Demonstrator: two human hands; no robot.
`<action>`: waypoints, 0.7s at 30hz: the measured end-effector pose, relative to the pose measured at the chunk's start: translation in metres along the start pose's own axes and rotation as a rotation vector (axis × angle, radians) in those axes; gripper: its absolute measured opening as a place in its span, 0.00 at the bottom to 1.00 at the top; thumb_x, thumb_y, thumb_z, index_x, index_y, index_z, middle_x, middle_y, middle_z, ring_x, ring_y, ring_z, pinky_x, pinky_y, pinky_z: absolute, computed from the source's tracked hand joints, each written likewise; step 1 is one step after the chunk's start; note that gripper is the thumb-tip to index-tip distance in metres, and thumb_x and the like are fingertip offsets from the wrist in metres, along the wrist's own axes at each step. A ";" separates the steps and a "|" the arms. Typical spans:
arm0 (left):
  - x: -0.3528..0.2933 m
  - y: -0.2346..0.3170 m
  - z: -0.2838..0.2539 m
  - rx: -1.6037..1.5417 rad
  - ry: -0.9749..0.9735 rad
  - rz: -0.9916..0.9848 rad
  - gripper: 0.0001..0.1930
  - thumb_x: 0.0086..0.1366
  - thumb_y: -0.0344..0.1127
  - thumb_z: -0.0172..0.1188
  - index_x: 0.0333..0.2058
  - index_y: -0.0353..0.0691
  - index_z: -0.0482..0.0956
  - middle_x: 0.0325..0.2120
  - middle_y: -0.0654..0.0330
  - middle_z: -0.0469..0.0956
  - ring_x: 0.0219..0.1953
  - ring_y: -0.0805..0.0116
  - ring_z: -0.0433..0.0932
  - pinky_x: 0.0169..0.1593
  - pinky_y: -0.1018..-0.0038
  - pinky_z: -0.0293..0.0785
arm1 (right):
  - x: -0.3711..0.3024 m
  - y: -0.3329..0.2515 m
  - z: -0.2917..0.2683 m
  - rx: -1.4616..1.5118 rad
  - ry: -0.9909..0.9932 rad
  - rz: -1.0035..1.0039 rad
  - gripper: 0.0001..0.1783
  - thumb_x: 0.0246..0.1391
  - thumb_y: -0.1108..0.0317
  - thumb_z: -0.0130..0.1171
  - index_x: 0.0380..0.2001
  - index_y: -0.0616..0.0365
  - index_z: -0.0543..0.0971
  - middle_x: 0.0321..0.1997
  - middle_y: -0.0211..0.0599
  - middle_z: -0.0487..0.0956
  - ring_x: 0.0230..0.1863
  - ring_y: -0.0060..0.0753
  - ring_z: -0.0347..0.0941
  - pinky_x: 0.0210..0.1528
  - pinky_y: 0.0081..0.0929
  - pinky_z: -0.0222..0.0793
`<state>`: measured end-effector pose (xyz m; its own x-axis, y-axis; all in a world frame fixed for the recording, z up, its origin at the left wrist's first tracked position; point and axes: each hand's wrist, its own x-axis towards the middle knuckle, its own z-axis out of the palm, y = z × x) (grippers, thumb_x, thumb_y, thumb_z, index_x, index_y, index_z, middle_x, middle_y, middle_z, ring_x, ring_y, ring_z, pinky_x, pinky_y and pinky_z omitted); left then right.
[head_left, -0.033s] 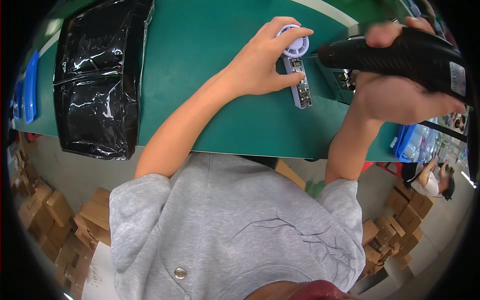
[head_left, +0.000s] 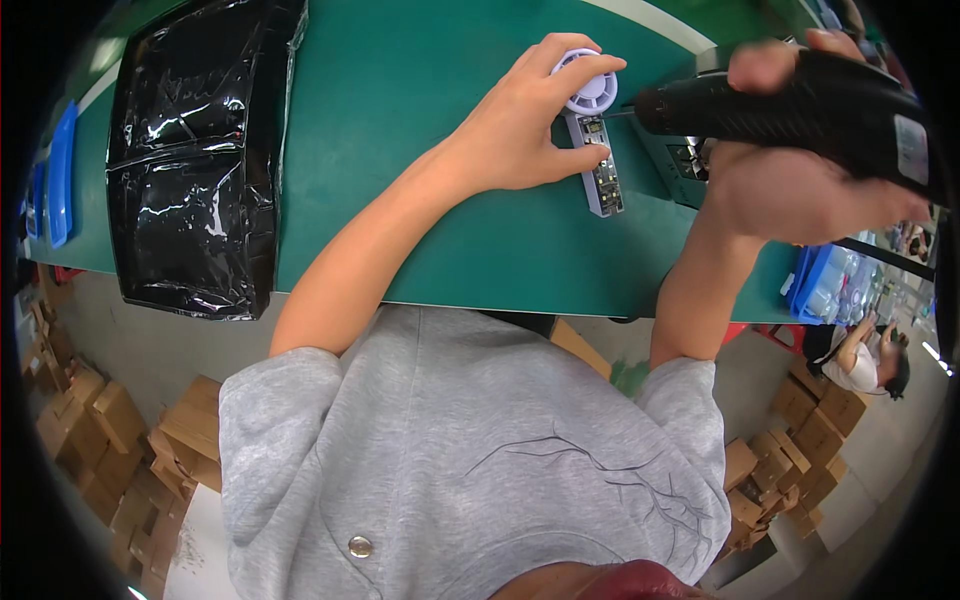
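Observation:
A small pale lilac handheld fan (head_left: pixel 603 190) lies on the green table, its round grille at the far end and its handle uncovered, showing a circuit board. My left hand (head_left: pixel 520 125) grips it, index finger over the round head and thumb on the board. In my right hand (head_left: pixel 790 195) is a black electric screwdriver (head_left: pixel 760 105), held nearly level and pointing left. Its thin bit reaches the fan just below the round head; whether it sits in a screw is too small to tell.
Just right of the fan, partly under the screwdriver, stands a box-shaped device (head_left: pixel 675 165) with metal parts. Black plastic-wrapped packages (head_left: pixel 190 170) lie at the left. Blue bins (head_left: pixel 62 175) stand at the far left, and a blue bin (head_left: pixel 812 285) of clear bags at the right.
The screwdriver's rear end and my right hand have shifted very slightly. My left hand and the fan stay in place.

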<state>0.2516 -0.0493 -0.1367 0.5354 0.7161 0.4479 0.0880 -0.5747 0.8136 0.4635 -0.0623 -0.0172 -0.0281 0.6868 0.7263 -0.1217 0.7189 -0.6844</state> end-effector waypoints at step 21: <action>-0.001 -0.002 0.000 0.007 0.006 0.014 0.39 0.50 0.35 0.79 0.62 0.46 0.76 0.60 0.49 0.70 0.59 0.44 0.75 0.58 0.57 0.78 | 0.001 0.003 0.003 0.071 0.016 0.021 0.64 0.54 0.14 0.22 0.53 0.72 0.74 0.37 0.53 0.79 0.30 0.44 0.76 0.36 0.39 0.73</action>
<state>0.2509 -0.0488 -0.1388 0.5319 0.7103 0.4610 0.0864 -0.5871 0.8049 0.4602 -0.0597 -0.0178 -0.0155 0.7038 0.7102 -0.1918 0.6950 -0.6930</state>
